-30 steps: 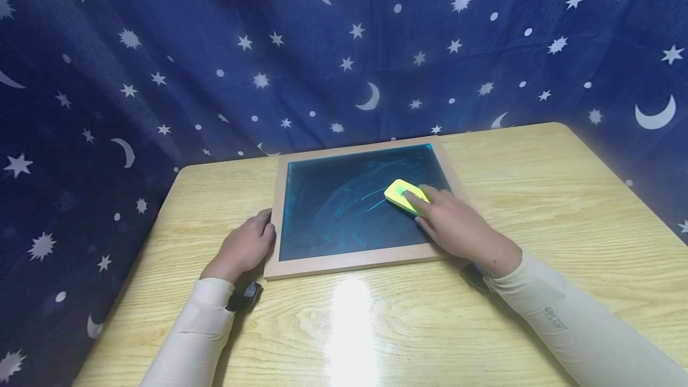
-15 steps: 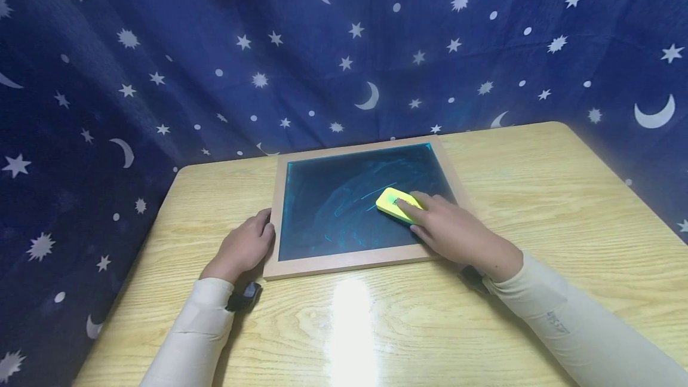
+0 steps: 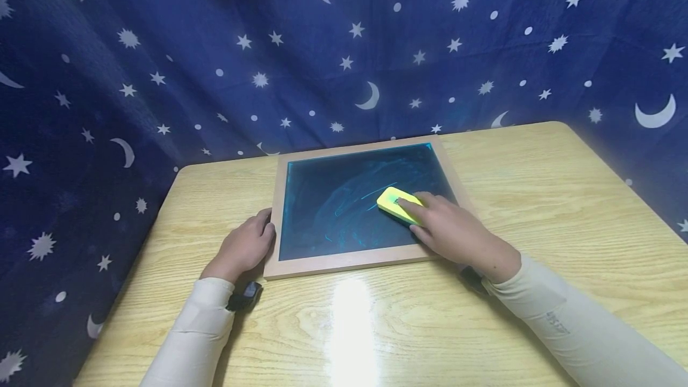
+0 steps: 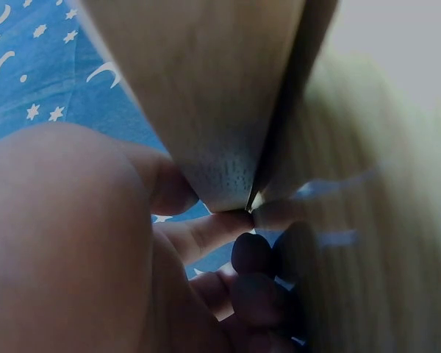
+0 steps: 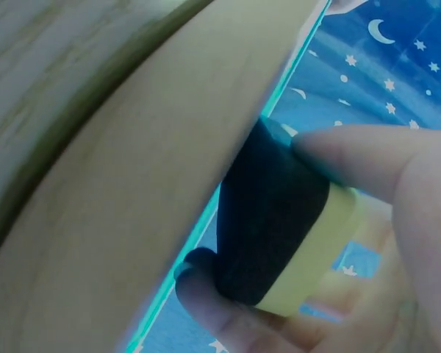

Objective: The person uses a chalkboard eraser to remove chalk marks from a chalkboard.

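Note:
My right hand (image 3: 451, 226) grips a yellow chalkboard eraser (image 3: 395, 200) with a dark felt underside. Its index finger lies along the top, while thumb and other fingers hold the sides, as the right wrist view shows the felt (image 5: 272, 213) between them. The eraser is on the dark face of a wood-framed chalkboard (image 3: 322, 196), right of its middle. Thin blue chalk lines and a faint smear mark the surface. At the board's left edge, my left hand (image 3: 244, 246) pinches the frame (image 4: 220, 132), thumb and index finger at its side in the left wrist view.
The board lies on a light wood-grain table (image 3: 344, 315) near the back edge. Behind and to the left hangs a blue curtain (image 3: 301, 28) with white moons and stars. A bright light reflection shows on the table in front.
My right hand has slid the eraser a little left and toward me across the board, then stayed almost still over the last half second. The left hand and board hold their place.

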### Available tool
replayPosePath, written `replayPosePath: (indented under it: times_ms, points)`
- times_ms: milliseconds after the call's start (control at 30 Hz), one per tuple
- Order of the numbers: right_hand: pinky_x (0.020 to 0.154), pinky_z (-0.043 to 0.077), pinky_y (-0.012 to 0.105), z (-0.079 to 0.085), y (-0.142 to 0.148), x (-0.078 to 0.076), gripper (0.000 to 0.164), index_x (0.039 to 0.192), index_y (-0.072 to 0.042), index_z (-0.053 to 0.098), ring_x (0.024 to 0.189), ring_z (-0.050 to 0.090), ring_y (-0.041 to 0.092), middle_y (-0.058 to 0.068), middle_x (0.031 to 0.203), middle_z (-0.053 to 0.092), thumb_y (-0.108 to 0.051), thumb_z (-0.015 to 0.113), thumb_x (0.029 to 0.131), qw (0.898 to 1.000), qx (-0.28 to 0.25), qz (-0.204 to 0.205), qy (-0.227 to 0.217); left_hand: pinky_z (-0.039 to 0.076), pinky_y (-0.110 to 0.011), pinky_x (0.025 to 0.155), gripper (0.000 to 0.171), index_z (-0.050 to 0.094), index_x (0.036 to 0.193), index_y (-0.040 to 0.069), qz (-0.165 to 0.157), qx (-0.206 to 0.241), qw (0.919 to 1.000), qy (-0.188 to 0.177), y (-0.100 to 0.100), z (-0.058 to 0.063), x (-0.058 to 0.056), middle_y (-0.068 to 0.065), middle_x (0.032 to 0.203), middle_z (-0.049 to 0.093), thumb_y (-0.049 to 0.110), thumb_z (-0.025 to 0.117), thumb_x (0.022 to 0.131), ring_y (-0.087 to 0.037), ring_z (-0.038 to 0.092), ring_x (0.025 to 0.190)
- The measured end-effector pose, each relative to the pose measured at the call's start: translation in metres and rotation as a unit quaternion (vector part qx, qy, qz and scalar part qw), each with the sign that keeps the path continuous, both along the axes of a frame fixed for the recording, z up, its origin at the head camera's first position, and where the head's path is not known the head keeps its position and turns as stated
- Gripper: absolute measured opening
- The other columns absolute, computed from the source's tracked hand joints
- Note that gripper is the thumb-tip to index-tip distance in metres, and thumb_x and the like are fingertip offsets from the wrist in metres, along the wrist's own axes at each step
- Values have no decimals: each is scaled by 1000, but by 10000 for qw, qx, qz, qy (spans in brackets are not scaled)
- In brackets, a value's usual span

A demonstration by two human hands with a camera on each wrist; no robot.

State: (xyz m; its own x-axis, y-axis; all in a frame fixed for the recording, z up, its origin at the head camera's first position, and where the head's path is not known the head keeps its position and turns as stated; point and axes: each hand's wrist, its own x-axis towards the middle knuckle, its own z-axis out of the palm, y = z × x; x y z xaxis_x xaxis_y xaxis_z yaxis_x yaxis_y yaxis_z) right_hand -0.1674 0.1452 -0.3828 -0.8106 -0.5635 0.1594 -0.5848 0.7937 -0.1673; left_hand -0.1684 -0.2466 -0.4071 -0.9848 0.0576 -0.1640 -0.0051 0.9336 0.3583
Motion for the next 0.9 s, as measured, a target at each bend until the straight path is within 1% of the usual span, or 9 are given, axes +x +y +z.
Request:
replayPosePath:
  times_ms: [67,167,333,600,767,900]
  points:
    - [92,55,54,0,-1,0,52,144,-9,53,112,63,40,25,130,60,-20,67,95,9999,-26,-157,-47,39,-63,109,56,32,156,5,-3,2,10000,-16,0,0,0,-24,151,46,30,23,106,-45,44,139]
    - [94,53,55,-2,-1,-3,52,142,-4,53,115,62,40,25,131,60,-21,67,95,9992,-82,-373,-123,39,-63,109,56,31,156,5,1,14,10000,-29,0,-1,0,-24,151,46,30,24,106,-45,43,140]
    - [99,51,55,-3,1,-8,52,136,2,52,121,60,41,26,133,60,-21,70,93,9982,-247,-540,-119,39,-63,110,56,31,156,5,-18,17,10000,-6,0,0,0,-24,152,46,30,24,107,-45,43,140]
    - [95,54,56,-3,4,-10,52,133,2,54,118,62,41,27,130,61,-21,74,90,9968,-265,-754,57,39,-63,109,56,32,156,5,17,12,10000,5,-1,0,0,-23,151,47,31,24,107,-45,45,139]
    - [89,56,56,-1,4,-9,50,131,1,56,110,65,42,27,125,63,-20,75,89,9957,-302,-848,207,40,-63,108,56,32,155,5,-10,4,10000,34,-1,0,0,-23,150,48,31,24,107,-45,45,139]
    - [86,57,56,-1,4,-10,49,131,0,57,106,66,43,27,122,64,-21,75,90,9952,-310,-894,238,39,-63,109,56,32,156,5,-14,13,10000,25,-2,0,0,-23,152,46,31,23,107,-45,44,139]
